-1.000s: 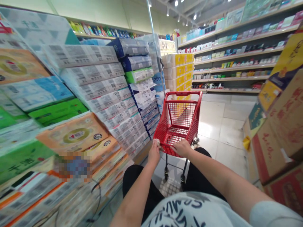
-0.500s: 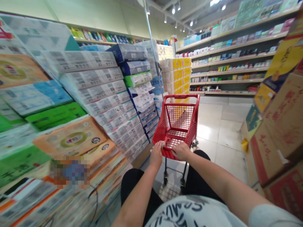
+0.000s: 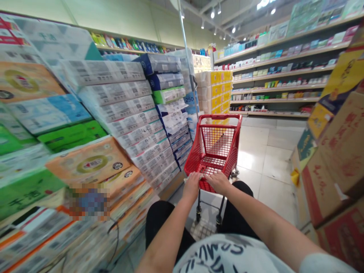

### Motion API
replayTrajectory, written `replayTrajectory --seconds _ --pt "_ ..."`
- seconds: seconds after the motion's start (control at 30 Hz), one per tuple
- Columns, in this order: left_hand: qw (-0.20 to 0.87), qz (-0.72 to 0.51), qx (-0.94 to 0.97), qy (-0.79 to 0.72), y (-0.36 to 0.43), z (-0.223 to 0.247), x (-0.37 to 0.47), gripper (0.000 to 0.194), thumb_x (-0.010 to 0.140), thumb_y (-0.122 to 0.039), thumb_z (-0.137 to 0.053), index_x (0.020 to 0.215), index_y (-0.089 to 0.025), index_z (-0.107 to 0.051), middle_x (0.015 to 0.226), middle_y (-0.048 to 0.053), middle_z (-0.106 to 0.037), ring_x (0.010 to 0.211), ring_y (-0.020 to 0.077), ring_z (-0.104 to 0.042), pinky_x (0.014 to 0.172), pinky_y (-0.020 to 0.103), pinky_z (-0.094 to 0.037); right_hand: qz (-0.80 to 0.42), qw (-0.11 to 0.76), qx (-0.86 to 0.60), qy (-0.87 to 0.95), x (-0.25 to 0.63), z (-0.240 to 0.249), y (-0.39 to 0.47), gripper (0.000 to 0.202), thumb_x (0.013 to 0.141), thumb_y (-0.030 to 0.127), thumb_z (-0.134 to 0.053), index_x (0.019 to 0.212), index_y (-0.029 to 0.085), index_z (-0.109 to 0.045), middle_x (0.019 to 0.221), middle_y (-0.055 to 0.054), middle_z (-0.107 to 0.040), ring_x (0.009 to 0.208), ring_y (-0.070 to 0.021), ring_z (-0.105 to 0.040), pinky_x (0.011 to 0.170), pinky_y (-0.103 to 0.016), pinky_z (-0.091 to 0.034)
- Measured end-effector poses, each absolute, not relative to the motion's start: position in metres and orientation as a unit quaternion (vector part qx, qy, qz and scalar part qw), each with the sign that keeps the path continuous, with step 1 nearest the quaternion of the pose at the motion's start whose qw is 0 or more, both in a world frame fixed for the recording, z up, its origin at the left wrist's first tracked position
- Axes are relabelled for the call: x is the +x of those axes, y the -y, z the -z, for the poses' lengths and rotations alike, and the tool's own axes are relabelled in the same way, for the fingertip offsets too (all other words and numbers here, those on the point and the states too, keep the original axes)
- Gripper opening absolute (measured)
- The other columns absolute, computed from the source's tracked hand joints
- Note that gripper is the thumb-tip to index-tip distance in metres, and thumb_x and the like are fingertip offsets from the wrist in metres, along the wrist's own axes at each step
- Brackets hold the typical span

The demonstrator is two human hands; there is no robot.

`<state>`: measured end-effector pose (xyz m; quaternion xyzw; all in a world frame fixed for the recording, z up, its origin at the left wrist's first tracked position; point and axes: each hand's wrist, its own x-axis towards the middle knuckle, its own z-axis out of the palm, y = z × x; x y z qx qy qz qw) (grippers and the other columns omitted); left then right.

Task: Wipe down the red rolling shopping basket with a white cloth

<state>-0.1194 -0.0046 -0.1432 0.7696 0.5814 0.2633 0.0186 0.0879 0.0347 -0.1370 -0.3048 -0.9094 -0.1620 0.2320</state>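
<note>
A red plastic shopping cart (image 3: 211, 161) stands right in front of me, between my knees. Its near rim lies under both hands, while its raised bar is at the far end. My left hand (image 3: 191, 185) is closed over the rim's left part, with a small pale crumpled piece, like a cloth or tissue (image 3: 185, 179), showing at its edges. Just to the right, my right hand (image 3: 218, 182) curls its fingers over the same rim, almost touching the left. Its fingertips are partly hidden.
Tall stacks of packaged tissue (image 3: 119, 102) line the left side, with orange packs (image 3: 95, 161) nearer. Cardboard boxes (image 3: 335, 151) stand at the right. Beyond the cart are tiled floor (image 3: 256, 151), a metal pole (image 3: 186, 49) and stocked shelves (image 3: 273, 81).
My left hand has slid right along the cart's near rim, closer to my right hand, with the pale piece in it. The view has shifted slightly; the right hand stays on the rim.
</note>
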Motion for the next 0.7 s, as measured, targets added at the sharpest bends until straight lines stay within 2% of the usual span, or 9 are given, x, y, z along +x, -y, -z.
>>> replayTrajectory --seconds 0.13,0.2,0.3,0.37,0.47,0.57,0.7 --pt "0.031 -0.303 0.751 -0.586 0.003 0.139 -0.133 0.051 0.081 0.000 -0.036 0.124 -0.020 -0.055 0.132 0.007 -0.055 0.132 0.0207 -0.043 0.114 0.045 -0.034 0.149 0.222 -0.321 0.909 0.088 0.132 -0.030 0.030 0.097 0.022 -0.037 0.110 0.018 -0.064 0.077 -0.005 -0.065 0.069 -0.0149 -0.053 0.068 -0.031 -0.026" --pt "0.011 -0.361 0.689 -0.628 0.003 0.141 -0.139 0.047 0.081 -0.001 -0.038 0.122 -0.019 -0.055 0.131 0.010 -0.055 0.130 0.0228 -0.045 0.111 0.047 -0.036 0.145 0.218 -0.327 0.908 0.087 0.129 -0.027 0.029 0.097 0.023 -0.037 0.104 0.018 -0.065 0.076 -0.004 -0.065 0.068 -0.0147 -0.052 0.068 -0.031 -0.025" --pt "0.010 -0.427 0.609 -0.668 0.009 0.158 -0.131 0.046 0.081 -0.007 -0.046 0.126 -0.016 -0.048 0.132 0.016 -0.051 0.125 0.0257 -0.049 0.104 0.046 -0.043 0.146 0.222 -0.332 0.905 0.087 0.127 -0.026 0.028 0.097 0.022 -0.038 0.100 0.018 -0.065 0.075 -0.004 -0.065 0.068 -0.0146 -0.052 0.069 -0.032 -0.023" --pt "0.062 -0.428 0.598 -0.675 0.014 0.169 -0.120 0.050 0.078 -0.006 -0.051 0.126 -0.017 -0.043 0.124 0.016 -0.056 0.115 0.0249 -0.057 0.095 0.042 -0.049 0.148 0.231 -0.331 0.903 0.086 0.127 -0.027 0.027 0.096 0.023 -0.039 0.100 0.018 -0.065 0.075 -0.004 -0.065 0.068 -0.0147 -0.052 0.069 -0.032 -0.023" --pt "0.099 -0.436 0.549 -0.706 0.015 0.168 -0.112 0.041 0.078 -0.007 -0.054 0.116 -0.018 -0.043 0.105 0.011 -0.060 0.094 0.0224 -0.063 0.084 0.039 -0.052 0.148 0.235 -0.326 0.904 0.087 0.130 -0.028 0.025 0.095 0.021 -0.040 0.097 0.018 -0.065 0.074 -0.004 -0.065 0.068 -0.0145 -0.052 0.069 -0.032 -0.023" --pt "0.029 -0.472 0.524 -0.709 0.008 0.148 -0.115 0.025 0.080 -0.012 -0.056 0.103 -0.018 -0.046 0.102 0.008 -0.054 0.096 0.0221 -0.060 0.089 0.042 -0.050 0.147 0.231 -0.322 0.906 0.087 0.132 -0.030 0.024 0.094 0.021 -0.041 0.097 0.018 -0.065 0.073 -0.004 -0.065 0.066 -0.0143 -0.052 0.068 -0.031 -0.023" --pt "-0.006 -0.465 0.589 -0.661 0.007 0.146 -0.111 0.012 0.080 -0.008 -0.052 0.087 -0.018 -0.054 0.106 0.008 -0.045 0.102 0.0206 -0.054 0.095 0.041 -0.048 0.139 0.225 -0.335 0.904 0.086 0.132 -0.029 0.025 0.094 0.022 -0.042 0.102 0.018 -0.065 0.075 -0.004 -0.066 0.067 -0.0148 -0.053 0.069 -0.031 -0.024"
